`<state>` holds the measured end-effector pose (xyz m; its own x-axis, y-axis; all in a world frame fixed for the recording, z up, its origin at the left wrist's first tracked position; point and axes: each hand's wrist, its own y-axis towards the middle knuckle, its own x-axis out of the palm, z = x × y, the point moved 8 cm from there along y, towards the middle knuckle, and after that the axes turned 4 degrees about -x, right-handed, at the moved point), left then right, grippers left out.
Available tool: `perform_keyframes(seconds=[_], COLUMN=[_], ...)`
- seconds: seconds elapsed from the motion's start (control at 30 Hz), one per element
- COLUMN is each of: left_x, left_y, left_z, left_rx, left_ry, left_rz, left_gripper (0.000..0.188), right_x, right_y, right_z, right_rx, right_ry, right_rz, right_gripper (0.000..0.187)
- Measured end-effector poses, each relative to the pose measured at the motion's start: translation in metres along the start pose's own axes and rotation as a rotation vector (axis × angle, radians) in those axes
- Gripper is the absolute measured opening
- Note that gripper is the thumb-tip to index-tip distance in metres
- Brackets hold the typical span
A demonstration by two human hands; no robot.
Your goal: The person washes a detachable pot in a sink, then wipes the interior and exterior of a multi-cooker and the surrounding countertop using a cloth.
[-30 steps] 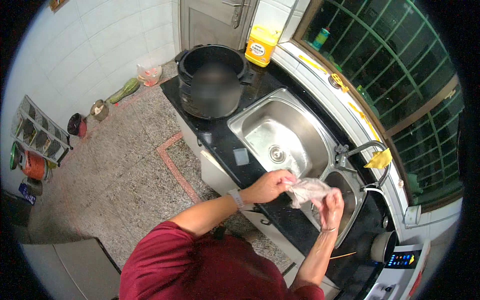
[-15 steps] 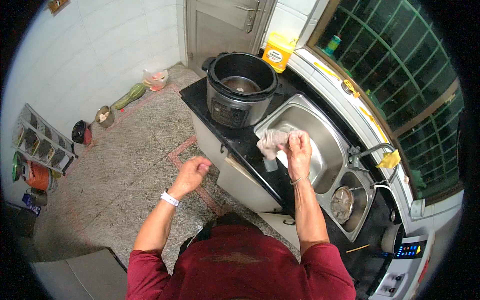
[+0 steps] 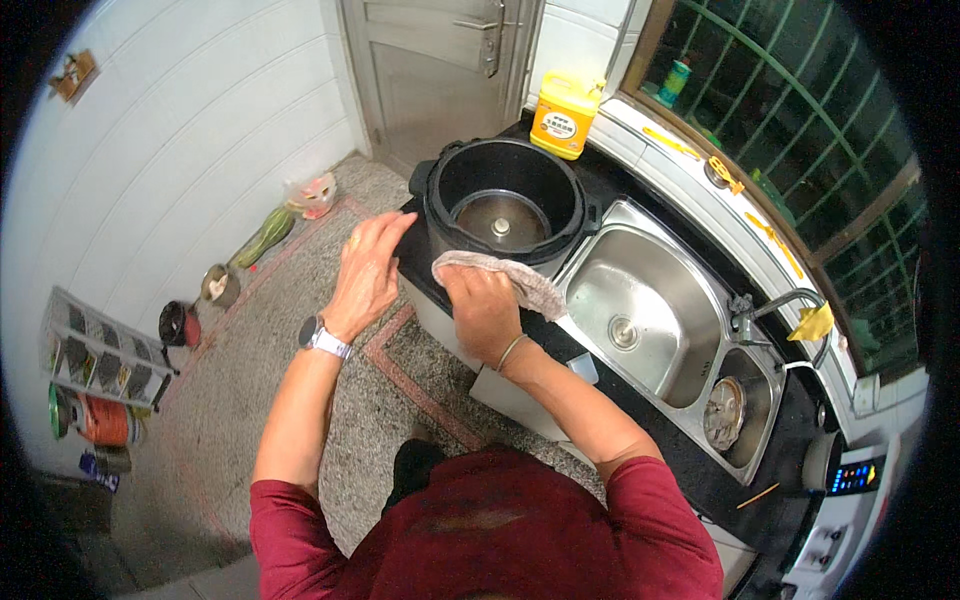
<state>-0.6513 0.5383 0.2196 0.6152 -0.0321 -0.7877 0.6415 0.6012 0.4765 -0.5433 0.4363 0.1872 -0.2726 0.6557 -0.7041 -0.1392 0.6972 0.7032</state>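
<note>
Black and glossy, the surface (image 3: 797,430) runs below a window (image 3: 770,130) whose panes are so dark that we cannot make out what lies beyond the bars. We take the round cooker (image 3: 490,168) as our landmark: its lidless mouth shows us the inner wall and floor, but the near side of its body is mostly hidden behind the cloth (image 3: 537,287) and the right hand (image 3: 485,317). That cloth, pale and bunched, lies at the cooker's near rim, in the right hand's grasp; its folds cover some of the fingers, and we cannot tell whether it presses against the cooker. We find the left hand (image 3: 367,272) just left of the cooker, loosely spread and empty, its fingers pointing toward the cooker's side and apart from the cloth. Right of the cooker we see the sink (image 3: 635,285), and in its smaller basin, farther from the cooker, a round thing (image 3: 725,413) too unclear for us to name. Behind the cooker stands a yellow jug (image 3: 563,117). Well to the cooker's right, the appliance (image 3: 820,550) fades into the dark rim of our view, partly cut off.
</note>
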Motion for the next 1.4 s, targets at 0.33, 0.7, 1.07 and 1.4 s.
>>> perform_keyframes(seconds=[0.33,0.7,1.07,1.4], left_x=[0.061,0.056,0.06,0.072], left_y=[0.065,0.073,0.074,0.076], left_z=[-0.017,-0.031,-0.025,0.017], left_rx=[0.424,0.469,0.5,0.648], left_ry=[0.099,0.049,0.102,0.046], left_rz=[-0.216,-0.176,-0.18,-0.321], left_gripper=[0.068,0.062,0.067,0.045], right_x=[-0.017,-0.019,-0.044,0.012], right_y=[0.017,0.039,-0.017,-0.086], right_z=[-0.002,0.005,0.01,0.075], right_rx=[0.245,0.252,0.491,0.837], right_ry=[-0.081,-0.483,-0.07,-0.179], right_rz=[0.063,-0.181,0.407,0.641], right_gripper=[0.037,0.022,0.033,0.036])
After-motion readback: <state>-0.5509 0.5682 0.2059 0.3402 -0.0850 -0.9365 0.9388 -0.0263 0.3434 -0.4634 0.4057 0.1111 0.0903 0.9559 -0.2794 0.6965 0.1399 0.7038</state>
